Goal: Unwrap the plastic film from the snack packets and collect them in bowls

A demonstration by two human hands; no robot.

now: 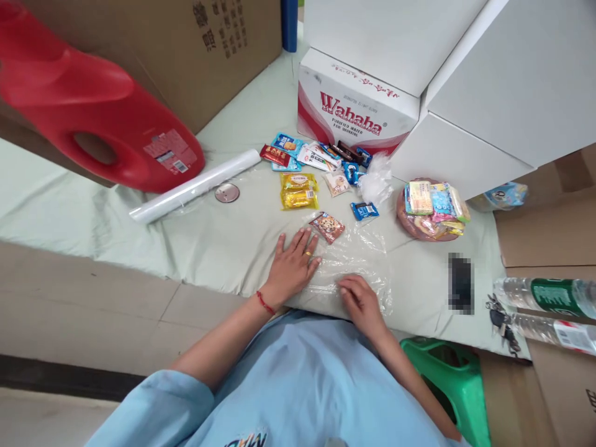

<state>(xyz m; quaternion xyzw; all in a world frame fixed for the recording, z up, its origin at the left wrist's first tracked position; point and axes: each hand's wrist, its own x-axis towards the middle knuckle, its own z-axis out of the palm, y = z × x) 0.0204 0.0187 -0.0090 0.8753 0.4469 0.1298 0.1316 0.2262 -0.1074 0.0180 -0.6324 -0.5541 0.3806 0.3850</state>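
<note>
My left hand (294,264) lies flat with its fingers spread, on the left side of a clear plastic bag (367,254) that is spread over the cloth. Just beyond its fingertips is a brown wrapped cookie packet (327,227). My right hand (362,304) is at the near edge of the bag, its fingers curled together against the film; the exact grip is partly hidden. Farther off lie a small blue packet (364,211), yellow wrapped snacks (298,190), a beige packet (337,183), a red packet (274,154) and a crumpled white plastic bag (376,180).
A clear film roll (195,186) and a round metal disc (227,193) lie left, near a large red jug (107,112). Behind the snacks stands a Wahaha carton (356,102). Rightward are a snack-filled bowl (412,223), a blurred dark object (460,283), keys (503,326) and water bottles (554,296).
</note>
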